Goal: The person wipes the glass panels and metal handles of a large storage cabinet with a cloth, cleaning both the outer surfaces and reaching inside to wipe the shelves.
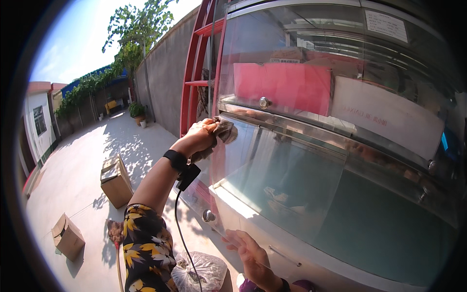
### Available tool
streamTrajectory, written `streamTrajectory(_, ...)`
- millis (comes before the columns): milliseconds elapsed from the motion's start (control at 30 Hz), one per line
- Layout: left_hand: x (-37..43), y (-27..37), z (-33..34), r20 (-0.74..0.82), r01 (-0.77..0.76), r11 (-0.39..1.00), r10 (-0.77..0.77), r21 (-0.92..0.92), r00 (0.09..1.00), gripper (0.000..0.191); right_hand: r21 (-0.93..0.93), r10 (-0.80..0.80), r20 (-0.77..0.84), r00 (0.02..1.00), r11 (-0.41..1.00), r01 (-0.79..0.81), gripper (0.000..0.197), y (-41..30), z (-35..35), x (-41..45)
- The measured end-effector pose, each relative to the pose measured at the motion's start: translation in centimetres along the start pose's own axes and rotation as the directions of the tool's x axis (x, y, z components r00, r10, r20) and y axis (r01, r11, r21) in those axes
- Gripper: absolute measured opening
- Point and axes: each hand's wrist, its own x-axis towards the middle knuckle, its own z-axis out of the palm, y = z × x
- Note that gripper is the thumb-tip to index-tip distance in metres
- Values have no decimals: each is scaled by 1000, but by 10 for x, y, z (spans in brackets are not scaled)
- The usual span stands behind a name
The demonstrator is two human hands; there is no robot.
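Note:
My left hand [204, 133] grips a crumpled grey-brown cloth [225, 130] and presses it on the upper left corner of a glass panel [251, 175], just under the metal rail of a glass-fronted cabinet. The panel is tilted out over the cabinet's white lower part. My right hand [251, 255] is at the panel's lower edge, its thumb on one side and its fingers on the other. A round metal knob [208, 215] sits on the glass to the left of it. A black band and a small black device with a cable are on my left wrist.
Behind the upper glass stand a pink board [282, 87] and a white box [386, 116]. A red ladder [189, 84] leans at the cabinet's left. On the concrete ground are two cardboard boxes [117, 182], a broom [116, 237] and a filled plastic bag [200, 272].

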Motion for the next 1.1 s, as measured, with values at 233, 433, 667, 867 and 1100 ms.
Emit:
streamTrajectory(233,-108,-50,31,-15,-359,810,412,463,911,46,120,-48,-111,993,991,61,40,15,11,-7)
streamTrajectory(433,-202,-65,48,-41,-333,908,354,253,934,39,139,3,-231,973,990,30,37,22,8,-10)
streamTrajectory(667,-238,-106,48,-3,75,638,-120,-766,993,29,119,65,-167,984,992,-45,40,1,14,-4)
streamTrajectory(867,-195,-100,77,-105,-101,40,-576,-994,811,50,99,86,-166,982,993,-71,40,-4,9,-3)
streamTrajectory(1100,-150,-97,100,-318,-353,-307,-160,-884,935,63,11,57,-133,989,998,-56,41,-5,11,-4)
